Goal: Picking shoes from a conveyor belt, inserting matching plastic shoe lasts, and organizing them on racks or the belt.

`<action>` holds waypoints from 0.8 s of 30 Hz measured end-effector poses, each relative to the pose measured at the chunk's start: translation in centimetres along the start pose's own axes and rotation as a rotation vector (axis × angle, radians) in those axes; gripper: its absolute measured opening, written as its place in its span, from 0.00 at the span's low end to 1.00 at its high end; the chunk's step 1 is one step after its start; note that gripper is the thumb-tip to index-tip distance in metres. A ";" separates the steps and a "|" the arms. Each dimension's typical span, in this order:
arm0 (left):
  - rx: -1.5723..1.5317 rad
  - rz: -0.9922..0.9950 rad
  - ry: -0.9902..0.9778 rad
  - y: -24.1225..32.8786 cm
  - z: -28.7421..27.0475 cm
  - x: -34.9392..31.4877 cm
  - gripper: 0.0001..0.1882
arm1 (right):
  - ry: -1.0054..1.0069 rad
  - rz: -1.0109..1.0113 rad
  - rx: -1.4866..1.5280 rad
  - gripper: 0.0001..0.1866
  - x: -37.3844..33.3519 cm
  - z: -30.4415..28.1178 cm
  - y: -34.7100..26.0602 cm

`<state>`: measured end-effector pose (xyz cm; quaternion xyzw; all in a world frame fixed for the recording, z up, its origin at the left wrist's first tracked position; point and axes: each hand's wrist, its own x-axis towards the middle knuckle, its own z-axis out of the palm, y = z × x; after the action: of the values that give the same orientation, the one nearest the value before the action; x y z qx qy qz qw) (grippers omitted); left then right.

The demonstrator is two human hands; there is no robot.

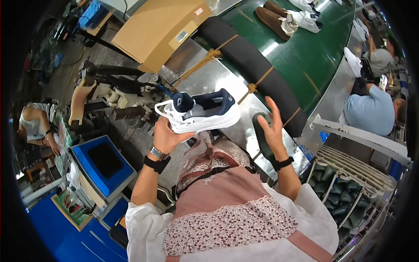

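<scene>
My left hand [167, 139] grips a white sneaker [218, 121] with a navy lining and loose white laces. Its fingers are closed around the toe end, and the heel points right. My right hand [276, 139] is held up to the right of the sneaker, fingers stretched and thumb apart. Just beside it, a dark green shoe last [260, 139] lies on the metal tabletop [229, 83]. The thumb overlaps the last in view; I cannot tell whether it touches.
A black padded roll [248, 59], tied with cord, borders a green conveyor belt [301, 65] carrying several shoes, including brown ones [275, 19]. A cardboard box [159, 30] stands at far left. A wire rack [336, 192] of green lasts is at right. Other people [371, 111] sit beyond the belt.
</scene>
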<state>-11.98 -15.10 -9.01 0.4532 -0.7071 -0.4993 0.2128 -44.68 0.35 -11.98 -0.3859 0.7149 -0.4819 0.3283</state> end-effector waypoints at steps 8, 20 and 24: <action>0.182 0.302 -0.112 0.6 -0.1 5.0 0.40 | -0.201 -0.207 0.063 0.14 6.2 5.9 -6.8; 0.473 -0.621 0.398 -17.0 -16.8 -15.0 0.39 | 0.070 -0.356 -0.477 0.20 8.0 11.1 11.1; 0.604 -0.959 0.647 -25.0 -31.1 -29.1 0.37 | 0.073 -0.259 -0.491 0.25 6.8 13.1 7.5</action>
<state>36.68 -8.48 -14.34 0.8857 -0.4360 -0.1564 0.0319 -38.72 -9.50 -23.95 -0.5242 0.7665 -0.3457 0.1345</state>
